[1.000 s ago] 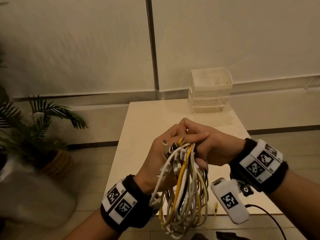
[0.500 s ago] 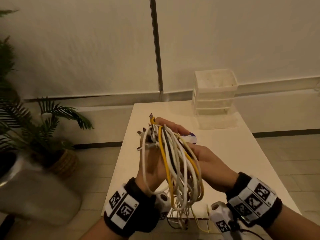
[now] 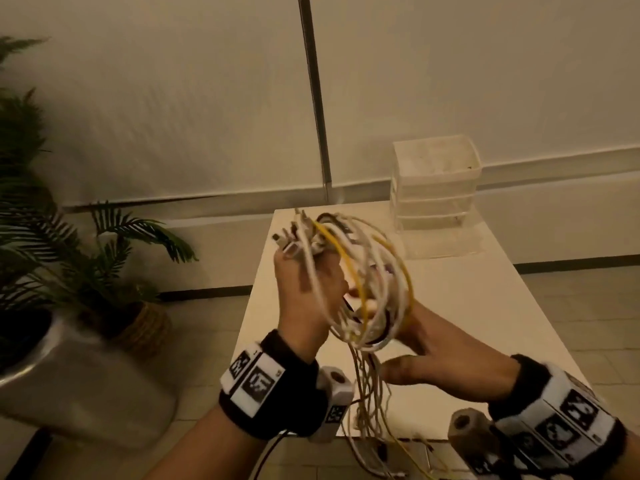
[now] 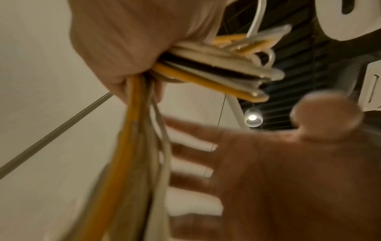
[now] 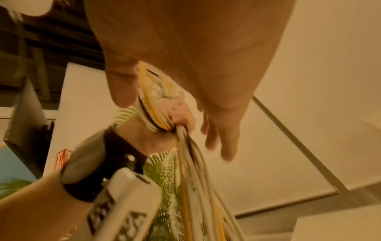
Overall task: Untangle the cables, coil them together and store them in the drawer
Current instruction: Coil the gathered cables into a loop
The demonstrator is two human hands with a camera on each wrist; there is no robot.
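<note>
The cables [image 3: 360, 285], white ones with a yellow one and a dark one among them, were up in the air above the near half of the table [image 3: 485, 306], wound into a loose round coil. Their plug ends stuck out in a bunch at the top of the left hand [image 3: 304, 299], and loose tails hung from the bottom of the coil past the table's near edge. The left hand gripped the coil, its fingers curled tight round the gathered strands; in the left wrist view the bundle [image 4: 216, 68] came out of the closed fist [image 4: 128, 40] with the yellow lead plain among the pale ones. The right hand [image 3: 440, 358] lay under and against the right side of the coil, palm up, with its fingers straight and spread and its thumb held apart; it pinched nothing. The right wrist view showed the same flat hand [image 5: 195, 57] against the loops [image 5: 156, 106], blurred.

Both wrists wore black bands with printed square markers. At the far right corner of the table stood a small clear plastic drawer unit [image 3: 434, 185] with stacked drawers, well apart from the hands. To the left of the table, on the tiled floor, a leafy plant [image 3: 79, 244] stood in a woven basket pot [image 3: 145, 327]
</note>
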